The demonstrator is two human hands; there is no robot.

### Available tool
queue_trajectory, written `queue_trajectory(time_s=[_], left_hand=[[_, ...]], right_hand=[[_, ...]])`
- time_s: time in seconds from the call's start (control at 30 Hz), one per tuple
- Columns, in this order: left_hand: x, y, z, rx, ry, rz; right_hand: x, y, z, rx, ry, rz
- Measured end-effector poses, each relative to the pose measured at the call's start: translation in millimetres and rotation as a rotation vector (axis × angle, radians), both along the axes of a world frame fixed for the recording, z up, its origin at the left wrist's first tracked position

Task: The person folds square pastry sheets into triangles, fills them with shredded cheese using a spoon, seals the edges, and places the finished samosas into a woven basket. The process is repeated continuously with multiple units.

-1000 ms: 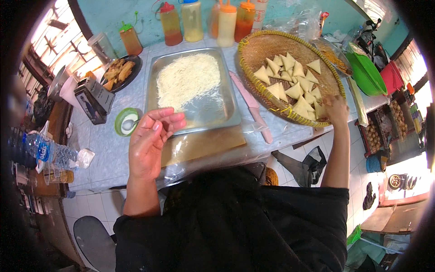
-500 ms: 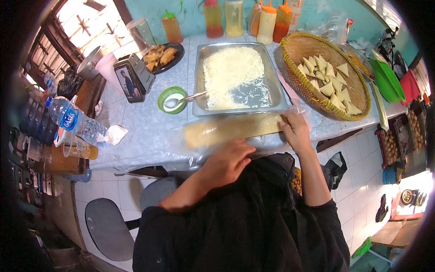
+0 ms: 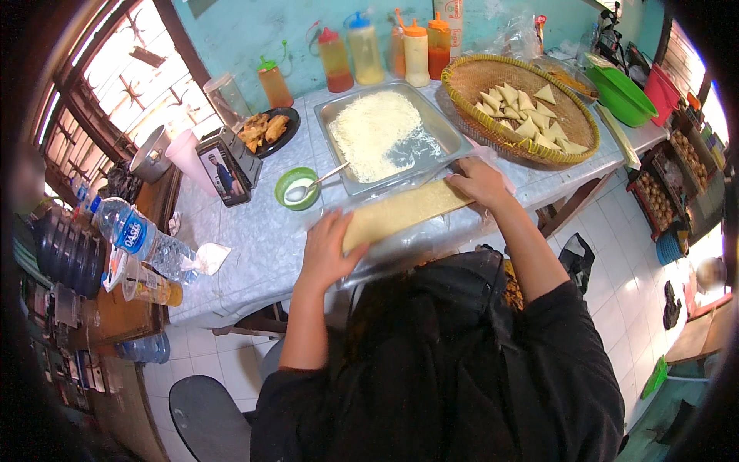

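- Dough strip [image 3: 404,213] lies just before the metal tray [image 3: 436,117].
- Left hand [image 3: 324,248], thumb spread, meets one end; right hand [image 3: 485,185], grip unclear.
- Keep it flat, I'd say.

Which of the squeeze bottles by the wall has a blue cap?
The yellow bottle, between the red-capped bottle and the orange-capped bottles; the only other, the green-capped bottle, stands farthest left.

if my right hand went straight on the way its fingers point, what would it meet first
Most likely the near rim of the metal tray: the right hand looks very close to it, though height and exact gap are unclear here.
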State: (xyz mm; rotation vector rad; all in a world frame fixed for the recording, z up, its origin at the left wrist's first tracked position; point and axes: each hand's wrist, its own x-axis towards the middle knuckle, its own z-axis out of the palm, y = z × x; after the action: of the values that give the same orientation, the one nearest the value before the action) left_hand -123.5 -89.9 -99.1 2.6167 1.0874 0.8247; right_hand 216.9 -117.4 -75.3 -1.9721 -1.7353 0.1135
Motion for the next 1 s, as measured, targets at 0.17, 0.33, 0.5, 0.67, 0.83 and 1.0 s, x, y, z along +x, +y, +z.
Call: queue_trajectory(time_s=[0.17,0.33,0.5,0.67,0.83,1.0], left_hand=[[-2,15,3,-0.023,0.105,-0.013],[-16,30,-1,-0.170,-0.140,-0.114],[-21,21,6,-0.246,-0.611,-0.048],[-21,19,-6,-0.057,-0.483,0.049],[-8,13,7,0.136,-0.321,0.115],[-6,12,7,0.216,-0.306,0.130]], right_hand=[[-8,0,3,-0.127,-0.114,-0.017],[-2,0,-6,-0.065,-0.058,0.023],[-10,-5,-19,0.145,0.022,-0.062],[-12,-4,-23,0.240,0.076,-0.020],[-21,-7,-22,0.284,-0.129,-0.017],[-23,-7,-20,0.339,-0.124,0.015]])
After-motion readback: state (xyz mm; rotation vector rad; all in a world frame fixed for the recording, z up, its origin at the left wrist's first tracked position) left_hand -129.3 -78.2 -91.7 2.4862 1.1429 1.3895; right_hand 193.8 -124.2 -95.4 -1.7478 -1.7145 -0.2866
